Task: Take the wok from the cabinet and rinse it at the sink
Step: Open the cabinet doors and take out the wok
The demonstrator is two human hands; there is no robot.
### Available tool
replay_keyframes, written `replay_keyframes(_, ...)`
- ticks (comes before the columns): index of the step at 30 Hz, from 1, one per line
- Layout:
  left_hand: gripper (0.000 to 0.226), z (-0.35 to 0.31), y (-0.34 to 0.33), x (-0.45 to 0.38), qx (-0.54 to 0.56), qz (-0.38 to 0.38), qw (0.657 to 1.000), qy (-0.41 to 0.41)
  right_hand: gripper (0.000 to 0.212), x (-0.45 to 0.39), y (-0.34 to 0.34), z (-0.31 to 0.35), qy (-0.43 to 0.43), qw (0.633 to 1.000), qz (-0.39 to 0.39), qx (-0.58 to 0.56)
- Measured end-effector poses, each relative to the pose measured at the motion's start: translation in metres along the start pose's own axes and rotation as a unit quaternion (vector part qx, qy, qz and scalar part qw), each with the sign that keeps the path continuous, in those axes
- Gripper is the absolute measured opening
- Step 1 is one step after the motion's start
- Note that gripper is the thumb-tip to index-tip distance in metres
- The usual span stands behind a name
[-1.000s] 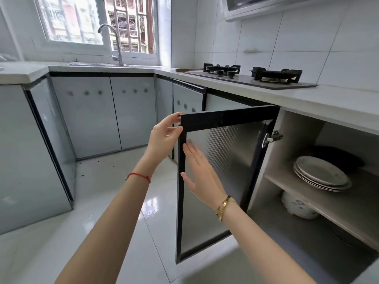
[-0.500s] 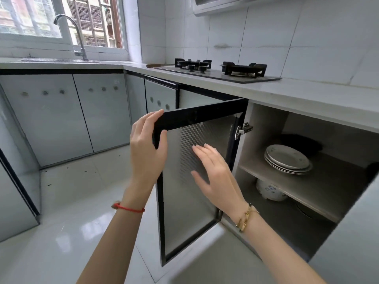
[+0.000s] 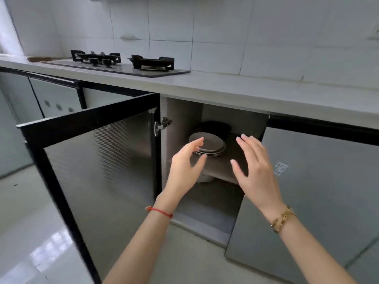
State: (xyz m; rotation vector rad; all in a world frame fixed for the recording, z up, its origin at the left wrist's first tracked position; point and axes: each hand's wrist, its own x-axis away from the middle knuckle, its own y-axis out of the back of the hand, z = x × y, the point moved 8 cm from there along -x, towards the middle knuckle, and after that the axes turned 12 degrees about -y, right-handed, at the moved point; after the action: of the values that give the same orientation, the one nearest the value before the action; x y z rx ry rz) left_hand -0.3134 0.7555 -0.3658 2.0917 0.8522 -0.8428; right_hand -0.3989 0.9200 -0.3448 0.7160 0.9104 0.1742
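Hands, left and right, spread and empty before cabinet; door sticker unreadable

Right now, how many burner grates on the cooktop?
2. One black metal burner grate sits at the left end of the dark glass cooktop, the other black grate at its right end. Nothing covers the cooktop, so none look hidden.

One sticker in view, its print unreadable

A small white sticker sits on the closed cabinet door, just right of the open compartment. It carries a few lines of dark print, too small and blurred to make out. No other text, brand or number shows.
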Motion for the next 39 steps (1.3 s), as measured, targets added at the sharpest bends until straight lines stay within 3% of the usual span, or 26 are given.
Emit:
replay_keyframes(7,0.059,-0.022,-0.126,-0.048,0.098,0.124,0.987,0.031,0.061,-0.033,0.062,-0.066,-0.064,0.991,-0.055,0.104)
replay_keyframes(14,0.067,-0.034,-0.183,-0.061,0.129,0.144,0.981,0.033,0.063,-0.05,0.06,-0.07,-0.061,0.987,-0.014,0.15)
replay_keyframes(21,0.053,-0.038,-0.171,-0.052,0.115,0.118,0.986,0.015,0.063,-0.044,0.056,-0.057,-0.049,0.987,-0.001,0.155)
replay_keyframes(29,0.04,-0.08,-0.131,-0.001,0.15,0.088,0.984,-0.032,0.061,0.005,0.087,-0.034,-0.022,0.993,-0.037,0.109)
replay_keyframes(39,0.036,-0.144,-0.122,0.058,0.273,0.174,0.945,-0.045,0.06,0.089,0.166,-0.018,0.009,0.995,-0.044,0.092)
